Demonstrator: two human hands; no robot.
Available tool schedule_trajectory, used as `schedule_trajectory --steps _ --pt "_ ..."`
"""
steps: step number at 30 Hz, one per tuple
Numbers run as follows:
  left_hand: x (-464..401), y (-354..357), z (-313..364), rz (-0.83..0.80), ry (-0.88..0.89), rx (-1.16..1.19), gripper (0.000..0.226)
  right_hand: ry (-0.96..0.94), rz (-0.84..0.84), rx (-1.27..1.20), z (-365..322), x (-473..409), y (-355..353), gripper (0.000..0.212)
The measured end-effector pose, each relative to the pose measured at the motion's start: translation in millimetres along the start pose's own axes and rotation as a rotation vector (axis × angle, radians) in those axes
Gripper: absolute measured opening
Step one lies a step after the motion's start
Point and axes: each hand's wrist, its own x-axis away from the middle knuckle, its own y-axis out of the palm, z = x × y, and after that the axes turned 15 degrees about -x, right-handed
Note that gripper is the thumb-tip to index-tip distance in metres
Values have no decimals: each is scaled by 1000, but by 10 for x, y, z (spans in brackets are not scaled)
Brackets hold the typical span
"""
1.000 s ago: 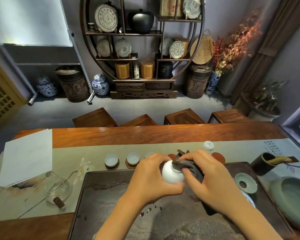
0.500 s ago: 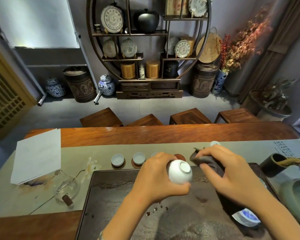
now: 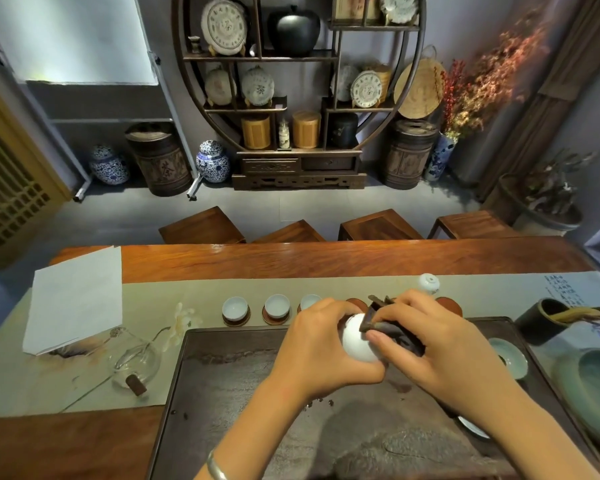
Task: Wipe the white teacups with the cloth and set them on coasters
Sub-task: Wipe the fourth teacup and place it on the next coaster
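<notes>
While cradling the teacup [image 3: 359,342] in curled left hand [image 3: 321,344] fingers above the tray [image 3: 243,379], turn it slowly, pressing the cloth [image 3: 388,329] pinched in the right hand [image 3: 440,344] all round.

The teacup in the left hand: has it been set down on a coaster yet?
No. The left hand holds the white teacup above the dark tea tray, while the right hand presses the dark cloth against it.

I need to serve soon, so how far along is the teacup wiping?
Done: three cups sit on coasters in a row, the leftmost, the next and a third partly hidden. In hand: the left hand holds a white teacup while the right hand presses the dark cloth on it. Left: an empty coaster waits.
</notes>
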Motion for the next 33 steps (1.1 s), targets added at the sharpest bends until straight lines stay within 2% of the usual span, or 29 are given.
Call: schedule_trajectory --steps 4,9,17,21,23,26,31,33 --pt "94 -2 -30 -47 -16 -11 49 85 -74 -19 112 50 -121 8" --pt "134 -49 -67 -58 -48 50 51 76 137 -93 89 45 -203 7" --pt "164 -93 50 -74 3 86 34 0 -53 -129 -68 100 -27 14" --pt "211 -69 44 -83 -38 76 49 -2 33 -212 -35 126 -156 12" --pt "188 -72 75 -65 -38 68 37 -21 45 -220 -79 127 -153 16" --pt "151 -107 104 -38 -14 84 22 -52 -36 -199 -170 155 -78 19" --pt "196 -95 103 -95 -35 279 22 -43 -104 -193 -170 229 -129 17" --pt "229 -73 84 -91 -83 358 32 -26 -123 -190 -115 273 -179 15"
